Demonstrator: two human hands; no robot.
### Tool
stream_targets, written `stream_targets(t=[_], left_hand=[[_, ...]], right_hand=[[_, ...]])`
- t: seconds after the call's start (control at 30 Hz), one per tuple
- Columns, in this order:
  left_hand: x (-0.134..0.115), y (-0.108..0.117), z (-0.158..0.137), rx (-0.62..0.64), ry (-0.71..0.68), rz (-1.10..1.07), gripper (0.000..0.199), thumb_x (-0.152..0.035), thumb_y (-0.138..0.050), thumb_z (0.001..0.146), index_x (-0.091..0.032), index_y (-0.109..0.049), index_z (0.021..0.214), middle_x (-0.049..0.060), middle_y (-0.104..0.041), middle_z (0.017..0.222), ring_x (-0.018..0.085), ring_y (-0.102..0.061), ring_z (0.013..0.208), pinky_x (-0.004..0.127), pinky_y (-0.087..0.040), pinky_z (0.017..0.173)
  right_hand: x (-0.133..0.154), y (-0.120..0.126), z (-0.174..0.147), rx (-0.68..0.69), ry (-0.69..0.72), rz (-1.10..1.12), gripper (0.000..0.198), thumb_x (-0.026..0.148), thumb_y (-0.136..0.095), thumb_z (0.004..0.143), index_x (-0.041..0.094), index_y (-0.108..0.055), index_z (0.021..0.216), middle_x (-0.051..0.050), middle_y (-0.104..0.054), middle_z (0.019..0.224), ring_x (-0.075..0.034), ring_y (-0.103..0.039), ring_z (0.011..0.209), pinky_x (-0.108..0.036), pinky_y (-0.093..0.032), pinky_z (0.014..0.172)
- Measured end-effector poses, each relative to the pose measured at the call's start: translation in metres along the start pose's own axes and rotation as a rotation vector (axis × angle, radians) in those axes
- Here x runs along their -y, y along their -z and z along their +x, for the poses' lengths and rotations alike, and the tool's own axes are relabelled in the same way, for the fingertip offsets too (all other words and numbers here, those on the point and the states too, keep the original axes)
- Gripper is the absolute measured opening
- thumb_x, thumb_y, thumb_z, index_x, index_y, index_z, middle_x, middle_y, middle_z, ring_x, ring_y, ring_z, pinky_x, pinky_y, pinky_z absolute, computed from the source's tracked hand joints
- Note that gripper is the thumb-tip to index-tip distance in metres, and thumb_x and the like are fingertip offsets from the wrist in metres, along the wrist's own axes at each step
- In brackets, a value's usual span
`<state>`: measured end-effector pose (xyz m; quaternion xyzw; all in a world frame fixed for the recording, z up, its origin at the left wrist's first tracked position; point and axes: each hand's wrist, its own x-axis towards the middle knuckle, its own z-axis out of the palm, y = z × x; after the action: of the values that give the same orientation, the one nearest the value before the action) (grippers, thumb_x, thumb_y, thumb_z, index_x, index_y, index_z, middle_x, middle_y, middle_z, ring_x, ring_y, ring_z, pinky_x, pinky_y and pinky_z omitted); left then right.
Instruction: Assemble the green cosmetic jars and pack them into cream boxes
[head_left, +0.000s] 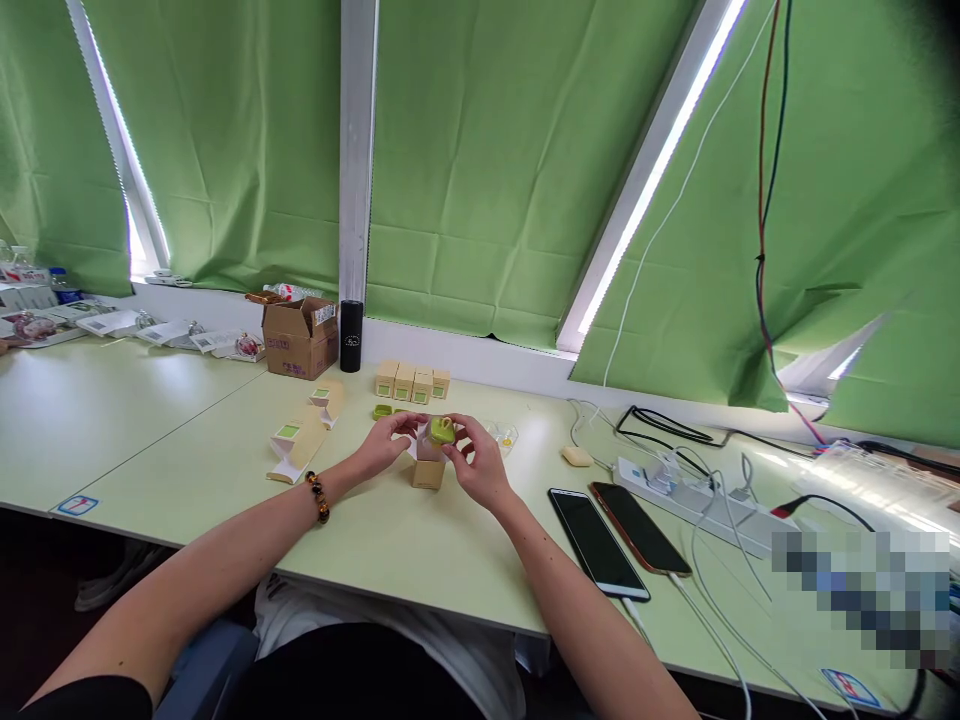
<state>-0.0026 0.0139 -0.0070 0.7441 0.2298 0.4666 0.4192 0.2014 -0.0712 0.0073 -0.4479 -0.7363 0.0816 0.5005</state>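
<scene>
A small open cardboard box [427, 474] stands on the table in front of me, its flaps up. My left hand [384, 447] is at its left side, thumb and fingers closed on the upper edge. My right hand [478, 464] pinches a small green case [442, 431] with a loop on top, held over the box opening. Part of the case is hidden by my fingers. Just behind my left hand lies another green piece [382, 411]. A clear plastic tray [504, 436] with something yellow in it is behind my right hand.
Several closed small boxes [403, 382] stand at the back. Unfolded cartons [296, 445] lie at left. Farther back are a brown carton [300, 338] and black tumbler [351, 337]. Two phones [598, 543], cables and a power strip [697, 505] lie at right.
</scene>
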Motion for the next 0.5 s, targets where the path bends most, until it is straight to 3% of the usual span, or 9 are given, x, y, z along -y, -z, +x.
stream_targets(t=[0.2, 0.5], left_hand=[[0.0037, -0.0006, -0.0003, -0.010, 0.041, 0.016, 0.057, -0.007, -0.053, 0.065, -0.013, -0.073, 0.118, 0.010, -0.074, 0.112, 0.019, -0.063, 0.092, 0.033, -0.051, 0.085], [0.0021, -0.0030, -0.0015, -0.003, 0.124, -0.097, 0.058, -0.010, -0.057, 0.065, -0.010, -0.072, 0.121, 0.009, -0.073, 0.105, 0.013, -0.060, 0.075, 0.027, -0.051, 0.069]], right_hand=[[0.0003, -0.0006, -0.0017, 0.100, -0.030, -0.076, 0.037, 0.016, -0.060, 0.081, 0.027, -0.058, 0.116, -0.005, -0.067, 0.111, -0.021, -0.061, 0.090, -0.032, -0.055, 0.064], [0.0042, -0.0018, -0.0044, 0.176, 0.030, -0.098, 0.036, 0.012, -0.058, 0.080, 0.027, -0.056, 0.112, -0.005, -0.064, 0.113, -0.023, -0.058, 0.095, -0.036, -0.053, 0.075]])
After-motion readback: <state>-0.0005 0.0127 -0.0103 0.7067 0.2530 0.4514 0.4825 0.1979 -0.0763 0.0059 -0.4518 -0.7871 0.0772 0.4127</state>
